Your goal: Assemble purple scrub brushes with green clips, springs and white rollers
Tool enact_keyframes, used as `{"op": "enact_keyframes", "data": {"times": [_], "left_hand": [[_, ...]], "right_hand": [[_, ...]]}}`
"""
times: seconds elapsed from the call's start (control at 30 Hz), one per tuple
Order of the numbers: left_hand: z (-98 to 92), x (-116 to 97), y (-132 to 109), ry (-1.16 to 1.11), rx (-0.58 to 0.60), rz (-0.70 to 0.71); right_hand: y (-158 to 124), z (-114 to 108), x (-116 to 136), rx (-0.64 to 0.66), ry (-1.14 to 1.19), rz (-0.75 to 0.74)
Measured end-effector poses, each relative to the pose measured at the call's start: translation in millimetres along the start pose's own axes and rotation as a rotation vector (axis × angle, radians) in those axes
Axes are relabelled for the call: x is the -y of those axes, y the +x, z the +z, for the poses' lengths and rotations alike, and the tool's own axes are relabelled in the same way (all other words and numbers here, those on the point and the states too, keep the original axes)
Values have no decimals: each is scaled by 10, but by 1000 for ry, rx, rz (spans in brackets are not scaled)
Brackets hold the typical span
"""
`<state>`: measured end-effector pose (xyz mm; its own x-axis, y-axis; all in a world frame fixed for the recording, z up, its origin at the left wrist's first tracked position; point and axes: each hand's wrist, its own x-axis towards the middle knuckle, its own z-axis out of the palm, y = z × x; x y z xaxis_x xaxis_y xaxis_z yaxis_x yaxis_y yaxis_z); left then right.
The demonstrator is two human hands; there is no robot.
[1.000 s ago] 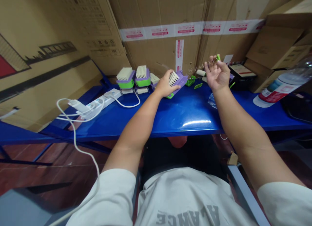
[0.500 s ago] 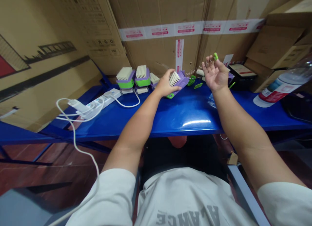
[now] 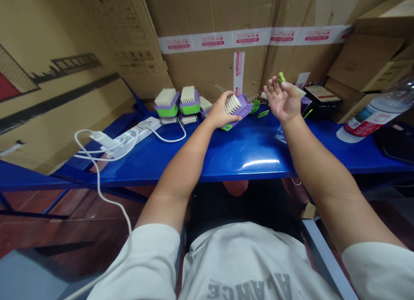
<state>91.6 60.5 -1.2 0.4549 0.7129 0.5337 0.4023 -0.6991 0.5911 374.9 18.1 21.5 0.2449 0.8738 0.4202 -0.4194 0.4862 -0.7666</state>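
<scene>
My left hand grips a brush with a purple and green body and white bristles, tilted on the blue shelf. My right hand is raised palm-up just to its right, pinching a small green plastic piece at the fingertips. Below that hand, a fine metal spring stretches beside the brush. Two green plastic pieces lie on the shelf near the brush. Farther left, several similar brushes stand in a row, bristles up.
A white power strip with white cables lies at the shelf's left, one cable hanging toward the floor. A plastic bottle lies at the right. Cardboard boxes rise behind the shelf, and a small boxed item sits right of my right hand.
My right hand has moved left, closer to the brush, and the green piece now tilts to the left. The brush in my left hand has turned slightly.
</scene>
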Motion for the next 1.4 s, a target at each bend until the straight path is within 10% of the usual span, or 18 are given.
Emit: {"op": "enact_keyframes", "data": {"times": [1.4], "left_hand": [[99,327,98,-132,-17,96]], "right_hand": [[65,-53,-104,149,-4,2]]}}
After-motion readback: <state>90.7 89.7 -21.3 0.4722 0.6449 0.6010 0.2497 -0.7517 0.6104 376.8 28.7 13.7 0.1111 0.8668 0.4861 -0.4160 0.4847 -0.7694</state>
